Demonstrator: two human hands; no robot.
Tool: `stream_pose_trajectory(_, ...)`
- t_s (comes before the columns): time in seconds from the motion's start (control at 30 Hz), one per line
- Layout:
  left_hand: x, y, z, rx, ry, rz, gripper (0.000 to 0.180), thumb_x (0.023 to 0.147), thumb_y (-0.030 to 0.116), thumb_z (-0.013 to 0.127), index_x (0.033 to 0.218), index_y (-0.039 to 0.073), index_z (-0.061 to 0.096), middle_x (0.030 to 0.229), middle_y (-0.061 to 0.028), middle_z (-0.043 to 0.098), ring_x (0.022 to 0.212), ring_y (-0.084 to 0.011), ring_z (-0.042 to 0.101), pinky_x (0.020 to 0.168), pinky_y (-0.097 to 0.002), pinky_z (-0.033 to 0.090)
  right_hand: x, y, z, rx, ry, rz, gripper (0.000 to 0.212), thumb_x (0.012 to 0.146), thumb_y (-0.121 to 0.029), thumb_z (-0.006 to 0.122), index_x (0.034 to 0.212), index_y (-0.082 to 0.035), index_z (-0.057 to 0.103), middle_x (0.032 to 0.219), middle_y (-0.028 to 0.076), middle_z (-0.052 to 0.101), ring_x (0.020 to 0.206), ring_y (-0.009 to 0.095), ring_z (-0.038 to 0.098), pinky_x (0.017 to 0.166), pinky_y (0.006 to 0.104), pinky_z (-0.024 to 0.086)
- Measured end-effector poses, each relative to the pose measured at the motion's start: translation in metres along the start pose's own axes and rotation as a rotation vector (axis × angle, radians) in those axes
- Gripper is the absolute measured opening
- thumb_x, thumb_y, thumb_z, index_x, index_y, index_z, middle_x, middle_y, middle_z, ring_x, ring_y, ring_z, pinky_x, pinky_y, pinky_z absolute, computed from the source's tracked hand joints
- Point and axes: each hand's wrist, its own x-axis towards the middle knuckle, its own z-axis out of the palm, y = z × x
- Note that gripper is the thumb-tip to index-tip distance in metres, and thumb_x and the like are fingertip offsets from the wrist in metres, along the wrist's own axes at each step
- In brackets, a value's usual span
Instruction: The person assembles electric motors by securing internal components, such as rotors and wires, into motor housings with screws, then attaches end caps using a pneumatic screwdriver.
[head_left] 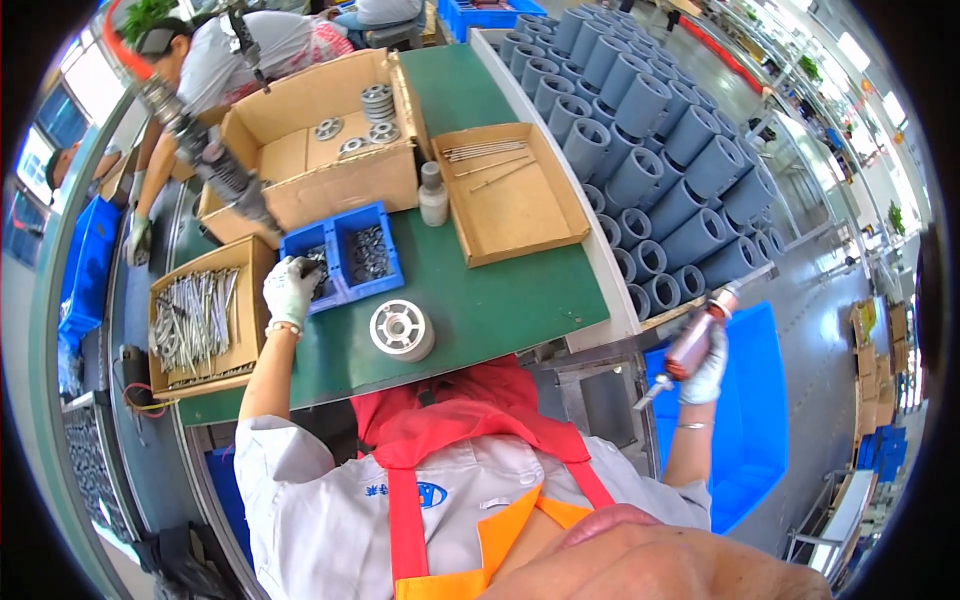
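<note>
My left hand (290, 288), in a white glove, reaches into the left compartment of a blue divided bin (352, 293). Its fingers are curled together among small dark parts, and what they pinch is hard to make out. The right compartment holds small metal parts (368, 253). Out to the right, past the table's edge, my gloved right hand (706, 368) is closed around a motor rotor (690, 343) with a red-brown body and a metal shaft sticking out at both ends. A round silver end cap (402, 331) with a central hole stands on the green table near me.
Left of the bin, a cardboard tray (250, 300) holds many metal rods. Behind stand a large box (330, 185) with metal discs, a small bottle (433, 196) and a shallow tray (520, 215). A tool (215, 165) hangs overhead. Grey cylinders (640, 100) are stacked right; a co-worker (240, 60) leans in far left.
</note>
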Motion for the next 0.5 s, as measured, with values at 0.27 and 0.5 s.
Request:
stream_pose_trajectory(0.27,-0.018,-0.014,-0.015,-0.285,-0.013,-0.154,0.023,0.082,0.032,0.070,0.093,0.013,0.074,0.091,-0.0102,0.069,0.086,-0.0285,0.067,0.077,-0.0366,0.051,0.015,0.178,0.139,-0.144,-0.321,-0.174,0.066,0.076,-0.009,0.080,0.131,-0.006,0.043,0.110,0.009,0.061,0.092,0.023,0.064,0.083,0.0406,0.056)
stream_pose_trajectory(0.5,-0.027,-0.042,0.011,-0.699,0.117,-0.242,0.022,0.083,0.020,0.071,0.099,0.004,0.073,0.095,-0.0104,0.071,0.089,-0.0203,0.068,0.082,-0.0307,0.051,-0.001,0.193,0.158,-0.429,-0.536,-0.151,0.056,0.070,0.013,0.065,0.121,-0.004,0.049,0.112,0.010,0.059,0.106,0.024,0.061,0.096,0.0416,0.051)
